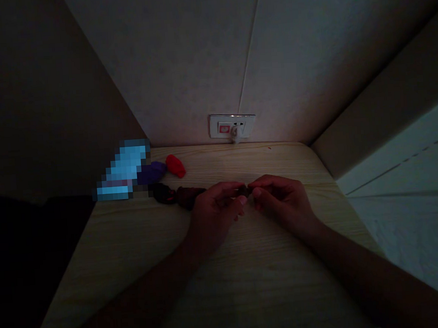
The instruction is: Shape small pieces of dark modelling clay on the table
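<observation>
Over the wooden tabletop, my left hand [215, 213] and my right hand [286, 200] meet fingertip to fingertip. Both pinch one small dark brown lump [247, 191], which looks like modelling clay; the fingers cover much of it. Beside my left hand lies a larger dark brown lump [187, 197], partly hidden behind that hand. A black lump [163, 193] rests just left of it. Farther back are a purple lump [152, 172] and a bright red lump [175, 165]. Dim light hides their texture.
A light wood table [244, 262] stands against the wall. Low on the wall is a socket [232, 126] with a whitish plug in it. A bright, pixelated object [122, 171] is at the table's back left corner. A pale surface [425, 219] lies at the right.
</observation>
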`<state>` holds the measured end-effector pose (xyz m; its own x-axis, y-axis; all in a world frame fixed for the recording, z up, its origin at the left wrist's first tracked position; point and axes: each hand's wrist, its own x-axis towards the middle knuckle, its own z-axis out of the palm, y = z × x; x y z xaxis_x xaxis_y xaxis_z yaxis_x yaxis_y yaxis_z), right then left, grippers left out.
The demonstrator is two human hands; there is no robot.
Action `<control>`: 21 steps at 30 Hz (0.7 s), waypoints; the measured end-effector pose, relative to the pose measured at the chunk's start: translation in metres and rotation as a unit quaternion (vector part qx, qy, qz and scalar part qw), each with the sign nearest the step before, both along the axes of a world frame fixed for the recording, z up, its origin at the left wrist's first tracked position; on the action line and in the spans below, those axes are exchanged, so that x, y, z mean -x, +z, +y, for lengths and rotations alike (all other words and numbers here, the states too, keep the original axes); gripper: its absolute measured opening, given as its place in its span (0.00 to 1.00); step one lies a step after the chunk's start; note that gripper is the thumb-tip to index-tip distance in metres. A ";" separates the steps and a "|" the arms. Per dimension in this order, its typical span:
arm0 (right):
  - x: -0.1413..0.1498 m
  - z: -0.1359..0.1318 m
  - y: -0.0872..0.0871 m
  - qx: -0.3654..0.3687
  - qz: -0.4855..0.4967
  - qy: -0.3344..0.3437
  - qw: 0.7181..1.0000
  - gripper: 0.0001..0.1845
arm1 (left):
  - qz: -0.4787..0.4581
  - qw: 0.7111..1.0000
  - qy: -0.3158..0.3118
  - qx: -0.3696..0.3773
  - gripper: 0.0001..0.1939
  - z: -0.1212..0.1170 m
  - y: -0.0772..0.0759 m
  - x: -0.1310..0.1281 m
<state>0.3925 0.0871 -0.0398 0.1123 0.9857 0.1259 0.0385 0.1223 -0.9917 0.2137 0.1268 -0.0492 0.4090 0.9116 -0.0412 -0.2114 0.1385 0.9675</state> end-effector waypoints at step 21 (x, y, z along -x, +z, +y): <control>0.000 0.000 -0.002 -0.013 -0.026 -0.007 1.000 0.10 | 0.000 1.000 0.001 -0.009 0.13 0.001 0.001 -0.001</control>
